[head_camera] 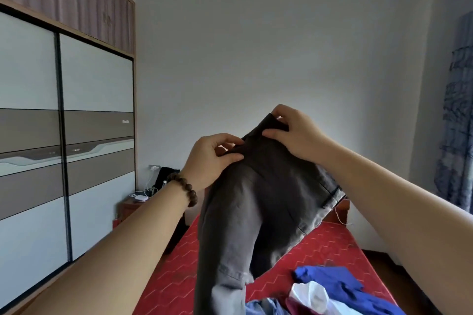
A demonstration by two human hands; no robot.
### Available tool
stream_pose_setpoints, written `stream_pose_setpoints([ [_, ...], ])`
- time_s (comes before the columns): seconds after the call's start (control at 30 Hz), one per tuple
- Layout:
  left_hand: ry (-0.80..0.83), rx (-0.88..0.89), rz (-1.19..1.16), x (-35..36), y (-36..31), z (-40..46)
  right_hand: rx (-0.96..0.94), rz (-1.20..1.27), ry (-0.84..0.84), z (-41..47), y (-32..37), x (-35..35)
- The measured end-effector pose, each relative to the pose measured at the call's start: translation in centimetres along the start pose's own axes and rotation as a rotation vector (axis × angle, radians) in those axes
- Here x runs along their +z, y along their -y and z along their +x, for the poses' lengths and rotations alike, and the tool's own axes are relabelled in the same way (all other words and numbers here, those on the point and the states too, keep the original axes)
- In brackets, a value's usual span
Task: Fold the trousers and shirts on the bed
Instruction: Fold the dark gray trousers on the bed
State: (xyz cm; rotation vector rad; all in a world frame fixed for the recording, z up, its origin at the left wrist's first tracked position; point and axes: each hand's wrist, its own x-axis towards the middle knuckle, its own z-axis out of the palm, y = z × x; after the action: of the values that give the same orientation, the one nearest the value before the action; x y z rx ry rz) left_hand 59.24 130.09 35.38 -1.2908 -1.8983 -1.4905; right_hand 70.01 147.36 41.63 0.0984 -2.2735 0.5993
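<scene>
A person holds a pair of dark grey trousers [258,202] in the air above the bed [176,276], waistband uppermost, legs hanging down toward the red mattress. The left hand [207,161] pinches the waistband at its near edge, fingers [230,158] curled onto the cloth; a brown bead bracelet [185,188] circles that wrist. The right hand [294,133] grips the far part of the waistband, its fingers [275,133] curled over the top edge. On the bed, lower right, lies a heap of shirts: a blue shirt [340,286], a white garment [311,296] and a pale blue-grey one [266,308], touching one another. A wardrobe [64,123] with sliding doors stands to the left; a patterned curtain [458,115] hangs at right.
</scene>
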Motion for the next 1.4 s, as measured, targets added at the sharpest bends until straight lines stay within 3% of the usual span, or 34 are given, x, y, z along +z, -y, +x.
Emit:
stream_pose_setpoints([
  [0.1, -0.019, 0.001, -0.012, -7.1, 3.1, -1.2, 0.061, 0.049, 0.007, 0.7, 4.1, 5.5],
  [0.2, -0.055, -0.028, -0.032, -14.2, 6.3, -3.0, 0.222, 0.020, 0.249, 1.1, 7.1, 10.4],
  [0.27, -0.054, -0.066, -0.032, -17.9, 8.0, -4.3, 0.260, 0.005, 0.318, 1.1, 9.0, 13.5],
  [0.4, 0.044, -0.150, 0.007, -22.9, 9.7, -7.4, 0.216, 0.035, 0.267, 1.2, 13.4, 17.5],
  [0.5, 0.137, -0.188, 0.035, -25.6, 9.8, -10.0, 0.150, -0.022, 0.330, 1.0, 16.5, 18.3],
  [0.6, 0.179, -0.207, 0.008, -27.4, 8.8, -12.5, 0.122, -0.090, 0.480, 0.0, 19.4, 18.3],
  [0.7, 0.134, -0.177, -0.011, -28.5, 6.3, -14.4, 0.093, 0.072, 0.526, -1.4, 22.8, 17.9],
  [0.9, 0.186, -0.132, 0.018, -31.1, 0.0, -18.5, -0.040, 0.061, 0.323, -5.4, 28.1, 16.4],
  [1.1, 0.377, -0.248, 0.121, -32.0, -2.9, -25.3, -0.090, -0.099, 0.392, -11.0, 31.2, 15.1],
  [1.23, 0.282, -0.254, 0.042, -32.2, -2.9, -29.7, -0.069, -0.018, 0.327, -14.0, 32.3, 15.3],
  [1.4, 0.449, -0.379, 0.116, -30.7, -0.2, -34.6, -0.084, -0.242, 0.527, -16.7, 32.3, 18.6],
])
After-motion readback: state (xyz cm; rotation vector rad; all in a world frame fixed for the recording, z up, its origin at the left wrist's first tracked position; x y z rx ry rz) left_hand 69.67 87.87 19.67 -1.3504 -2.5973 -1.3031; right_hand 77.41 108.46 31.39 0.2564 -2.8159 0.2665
